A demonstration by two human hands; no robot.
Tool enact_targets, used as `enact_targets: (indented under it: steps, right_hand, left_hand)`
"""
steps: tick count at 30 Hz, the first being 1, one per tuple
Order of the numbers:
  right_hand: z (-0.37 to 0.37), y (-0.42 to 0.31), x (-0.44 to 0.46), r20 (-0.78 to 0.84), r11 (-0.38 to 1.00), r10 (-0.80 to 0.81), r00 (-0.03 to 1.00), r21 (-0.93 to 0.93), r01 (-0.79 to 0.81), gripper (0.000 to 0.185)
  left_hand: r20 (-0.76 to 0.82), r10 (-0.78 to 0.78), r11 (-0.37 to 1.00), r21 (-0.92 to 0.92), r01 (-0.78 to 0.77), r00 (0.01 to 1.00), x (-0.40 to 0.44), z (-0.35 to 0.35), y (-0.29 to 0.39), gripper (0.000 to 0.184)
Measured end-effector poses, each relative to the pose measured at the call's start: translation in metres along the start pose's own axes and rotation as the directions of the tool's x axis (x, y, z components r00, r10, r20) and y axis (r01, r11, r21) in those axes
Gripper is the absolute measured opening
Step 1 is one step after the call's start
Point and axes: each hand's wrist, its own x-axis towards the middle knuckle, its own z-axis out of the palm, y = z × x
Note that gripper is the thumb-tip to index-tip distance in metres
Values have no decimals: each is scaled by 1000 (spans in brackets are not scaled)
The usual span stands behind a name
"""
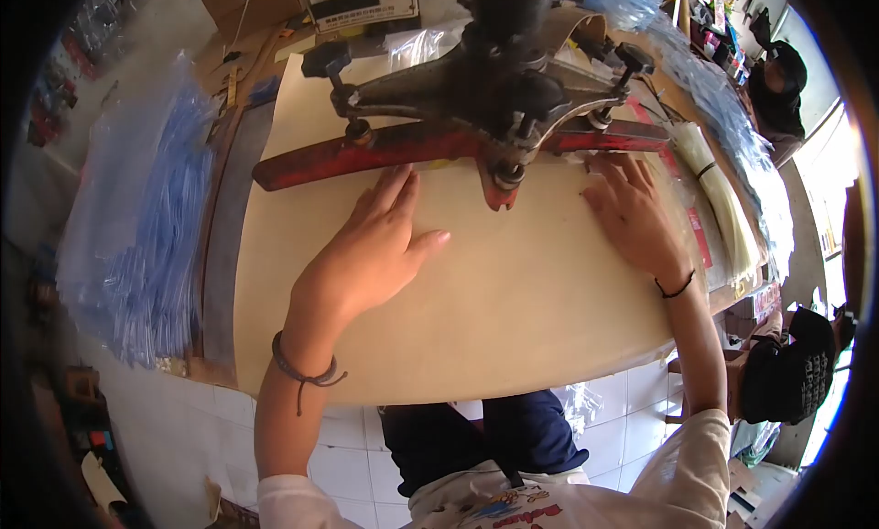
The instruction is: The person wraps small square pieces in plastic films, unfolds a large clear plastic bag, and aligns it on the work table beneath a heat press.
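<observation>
My left hand rests on the tan sheet-covered work surface, its fingers stretched forward and its thumb out to the side. Its fingertips reach the front edge of a red metal bar, which belongs to a press-like machine with dark arms and black knobs. On the other side, my right hand lies with fingers spread, their tips close to the right part of that bar. A thin shiny strip shows along the bar near both hands; I cannot make out what it is. Neither hand visibly grips anything.
A stack of clear bluish plastic bags hangs over the left edge. At the right lie a tied bundle of pale strips and more clear plastic. Two people in black caps, one cap nearer, are on the right. A cardboard box stands behind.
</observation>
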Motion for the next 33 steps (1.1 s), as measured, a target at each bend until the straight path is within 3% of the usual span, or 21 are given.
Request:
enact_targets:
  steps: [16,22,25,28,31,33]
  right_hand:
    - [4,3,-2,7,999,16,1000,-37,-16,40]
    - [2,-2,1,21,997,2,1000,-78,0,43]
    - [-2,-6,1,33,996,29,999,-90,-26,46]
    - [2,-1,-5,30,994,50,998,-104,-47,50]
    - [3,6,-14,-3,999,45,999,-4,-45,53]
    - [-4,-4,-17,1,990,138,990,14,-138,55]
  left_hand:
    - [-59,26,999,41,-23,998,1,4,-1,80]
    - [-256,123,982,170,-80,959,4,5,13,61]
    - [-328,241,951,265,-156,913,8,12,13,53]
    - [-346,244,948,282,-148,906,11,20,17,52]
    - [-355,237,957,245,-155,904,10,21,17,52]
    - [-355,232,962,222,-159,906,9,20,18,53]
